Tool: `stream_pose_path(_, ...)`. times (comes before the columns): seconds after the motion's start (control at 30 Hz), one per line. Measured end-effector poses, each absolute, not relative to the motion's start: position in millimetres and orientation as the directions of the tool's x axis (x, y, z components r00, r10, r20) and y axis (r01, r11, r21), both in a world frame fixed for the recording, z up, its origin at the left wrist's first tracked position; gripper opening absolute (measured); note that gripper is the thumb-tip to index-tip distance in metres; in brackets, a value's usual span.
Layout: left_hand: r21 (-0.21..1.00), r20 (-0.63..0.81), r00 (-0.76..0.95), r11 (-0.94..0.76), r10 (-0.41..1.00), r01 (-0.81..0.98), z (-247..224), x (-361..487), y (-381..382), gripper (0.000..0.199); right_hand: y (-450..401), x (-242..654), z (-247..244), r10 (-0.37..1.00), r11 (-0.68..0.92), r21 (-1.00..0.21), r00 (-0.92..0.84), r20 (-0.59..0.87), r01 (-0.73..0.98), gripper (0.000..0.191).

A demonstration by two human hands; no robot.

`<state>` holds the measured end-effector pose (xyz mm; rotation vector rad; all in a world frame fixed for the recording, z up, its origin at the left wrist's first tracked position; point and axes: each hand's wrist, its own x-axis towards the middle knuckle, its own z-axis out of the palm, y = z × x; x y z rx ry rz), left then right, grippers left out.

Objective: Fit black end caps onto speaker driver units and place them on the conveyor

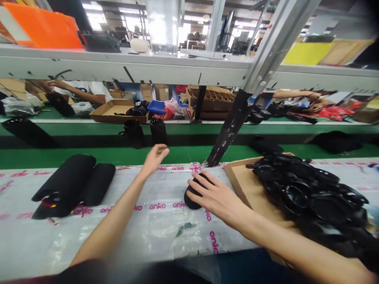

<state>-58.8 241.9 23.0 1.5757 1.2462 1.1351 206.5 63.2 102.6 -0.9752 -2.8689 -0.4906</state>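
My right hand [217, 197] lies over a black round part [193, 202] on the plastic-covered bench [154, 232]. Its fingers are spread across the part's top and reach its far left edge; the palm hides the rest. My left hand [155, 161] is raised above the bench's far edge, slightly blurred, with fingers loosely bent, thumb apart and nothing visible in it. Nearest to it, on the green conveyor belt [183, 154], stands a black cylinder [158, 132]. A second black cylinder [133, 133] stands left of that one.
Black fabric-like cylinders [66, 181] with colored wires lie on the bench at left. At right, a cardboard tray [239, 181] holds a heap of black plastic parts [299, 197]. A slanted metal post [231, 126] rises behind my right hand. Co-workers' arms [84, 92] show across the belt.
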Motion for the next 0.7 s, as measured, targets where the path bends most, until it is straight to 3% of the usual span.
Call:
stream_pose_path(0.13,0.98,0.14,0.429,-0.188,0.892,0.07,-4,-15,149,0.077,52,206,96,0.588,0.773,0.109,-0.771,0.245,0.625,0.083)
stream_pose_path(0.23,0.984,0.159,0.359,-0.118,0.92,-0.132,-20,12,104,0.076,38,213,74,0.74,0.629,-0.104,-0.552,0.384,0.77,0.105)
stream_pose_path(0.3,0.982,0.138,0.271,-0.096,0.953,-0.161,-25,23,89,0.076,27,217,47,0.837,0.489,-0.385,-0.298,0.458,0.783,0.108)
stream_pose_path(0.37,0.984,0.116,0.223,-0.083,0.968,-0.155,-26,28,79,0.077,15,214,17,0.905,0.389,-0.698,-0.109,0.411,0.602,0.107)
stream_pose_path(0.43,0.981,0.141,0.227,-0.104,0.964,-0.166,-23,28,71,0.077,6,204,-9,0.939,0.335,-0.879,-0.048,0.34,0.34,0.105)
stream_pose_path(0.53,0.965,0.219,0.365,-0.144,0.905,-0.221,-21,18,56,0.072,1,182,-29,0.942,0.327,-0.938,0.038,0.333,0.118,0.105)
stream_pose_path(0.6,0.967,0.234,0.458,-0.159,0.858,-0.198,-23,7,47,0.071,4,169,-32,0.923,0.358,-0.93,0.119,0.366,0.086,0.105)
stream_pose_path(0.7,0.965,0.239,0.471,-0.26,0.849,-0.022,-27,-8,43,0.077,8,162,-33,0.885,0.411,-0.904,0.187,0.427,0.122,0.097)
